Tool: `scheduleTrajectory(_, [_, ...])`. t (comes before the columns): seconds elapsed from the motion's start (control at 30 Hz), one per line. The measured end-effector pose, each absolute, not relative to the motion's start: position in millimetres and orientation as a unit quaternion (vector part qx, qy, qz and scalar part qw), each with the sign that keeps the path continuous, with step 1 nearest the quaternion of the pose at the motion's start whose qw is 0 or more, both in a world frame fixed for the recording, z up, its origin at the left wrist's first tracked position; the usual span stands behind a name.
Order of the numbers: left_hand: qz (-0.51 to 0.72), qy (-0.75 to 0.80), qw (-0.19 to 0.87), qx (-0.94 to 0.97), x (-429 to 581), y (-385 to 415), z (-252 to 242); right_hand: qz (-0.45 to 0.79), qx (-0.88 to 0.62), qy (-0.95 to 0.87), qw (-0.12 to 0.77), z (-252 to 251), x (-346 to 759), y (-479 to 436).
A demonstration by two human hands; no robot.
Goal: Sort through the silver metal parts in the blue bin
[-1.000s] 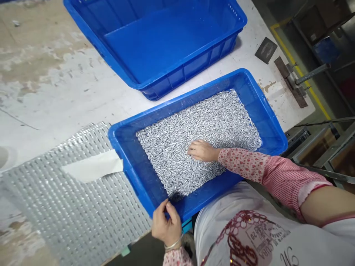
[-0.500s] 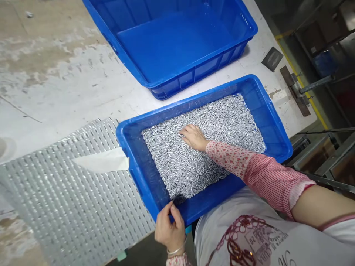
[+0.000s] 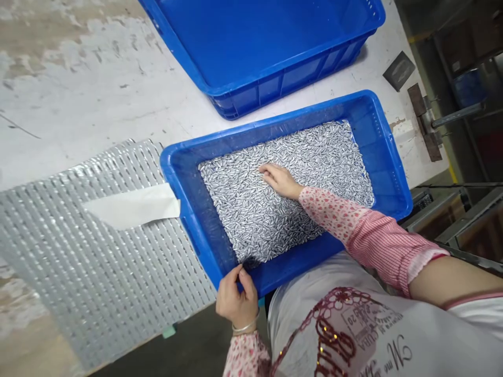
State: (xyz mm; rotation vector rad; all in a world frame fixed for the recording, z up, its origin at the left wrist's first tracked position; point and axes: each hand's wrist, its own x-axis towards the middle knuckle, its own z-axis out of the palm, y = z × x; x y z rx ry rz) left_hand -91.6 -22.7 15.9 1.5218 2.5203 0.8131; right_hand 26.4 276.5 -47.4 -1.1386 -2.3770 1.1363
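Observation:
A blue crate at the table's near edge is filled with several small silvery metal pieces. My right hand lies flat on the pieces near the crate's middle, fingers stretched out toward the left. My left hand grips the crate's near corner rim, thumb over the edge. A pink sleeve covers my right forearm.
A second blue crate stands behind, with nothing seen inside. A grey ribbed metal tray with a white paper strip lies to the left. Dark metal brackets sit at the table's right edge, machinery beyond.
My right hand has slid from the crate's lower middle up and left across the pieces. The left hand keeps its grip on the corner. The view has shifted slightly.

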Motion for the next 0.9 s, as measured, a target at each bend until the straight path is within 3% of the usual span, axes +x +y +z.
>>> scheduleTrajectory(0.2, [0.266, 0.841, 0.066, 0.467, -90, -25, 13, 0.597, -0.425, -0.660, 0.164, -32, 72, 262])
scheduleTrajectory(0.33, [0.272, 0.843, 0.074, 0.458, -90, -25, 12, 0.659, -0.435, -0.585, 0.187, -25, 97, 249])
scheduleTrajectory(0.57, [0.169, 0.821, 0.177, 0.515, -89, -1, 25, 0.694, -0.456, -0.509, 0.229, -12, 141, 239])
scheduleTrajectory(0.73, [0.111, 0.787, 0.261, 0.548, -94, 38, 8, 0.671, -0.498, -0.484, 0.261, -1, 171, 237])
scheduleTrajectory(0.9, [-0.044, 0.766, 0.273, 0.580, -103, 54, -7, 0.651, -0.521, -0.483, 0.268, 7, 193, 233])
